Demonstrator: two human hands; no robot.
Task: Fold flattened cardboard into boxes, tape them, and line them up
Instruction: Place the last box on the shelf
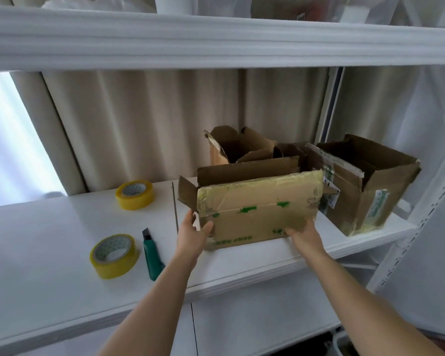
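Both hands grip the brown, tape-patched cardboard box with green print (257, 211) at its near lower corners: the left hand (193, 233) pinches the left edge, the right hand (305, 233) clasps the right. The box stands on the white shelf (62, 227), open flaps up, just beside two other worn cardboard boxes (365, 181). Sliding it rightward may well snag its flap on the neighbour and crumple it.

The cardboard box (257, 209) between the left hand (193, 233) and right hand (305, 233) is brown with green print and yellowish tape. Left of the left hand lie two yellow tape rolls (115, 255) and a green-handled cutter (152, 255) on the white shelf (49, 240). Beige curtains (139, 124) hang behind.
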